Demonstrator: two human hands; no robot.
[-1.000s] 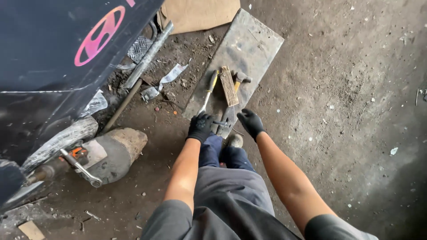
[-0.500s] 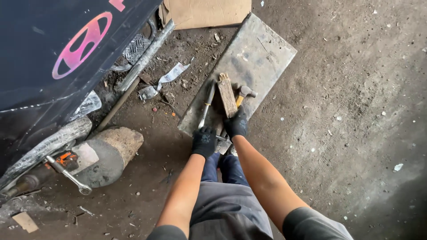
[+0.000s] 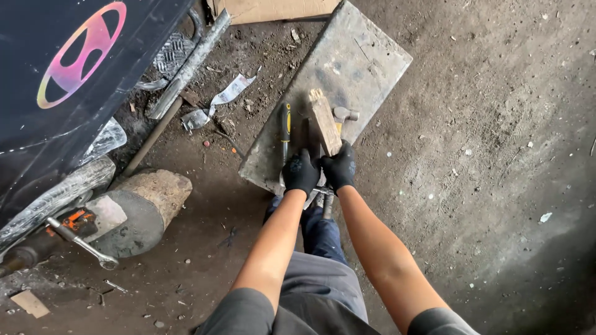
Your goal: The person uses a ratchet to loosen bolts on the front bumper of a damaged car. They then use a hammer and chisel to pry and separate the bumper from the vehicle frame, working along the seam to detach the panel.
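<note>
Here, a person bent over a grey slab (image 3: 366, 59) on a dirt floor, both gloved hands down at its near edge. The left hand (image 3: 300, 172) was curled shut near the lower end of a screwdriver (image 3: 285, 127) with a black and yellow handle, though whether it actually gripped the tool could not be told. The right hand (image 3: 339, 166) was closed round the near end of a wood block (image 3: 325, 121) — pale, rough and splintered at the top.

The block lay on the slab just ahead of the right hand's fingers, its long axis running away from the person and leaning slightly left; the right hand was the nearer of the two. A hammer (image 3: 343, 114) lay just beside the block on the right, its metal head pointing right.

To the left — well apart from the hands — lay a log (image 3: 146, 205) with a wrench (image 3: 81, 239) against it, a pipe (image 3: 189, 65) and a dark panel (image 3: 74, 80). Cardboard (image 3: 267, 8) lay beyond the slab.
</note>
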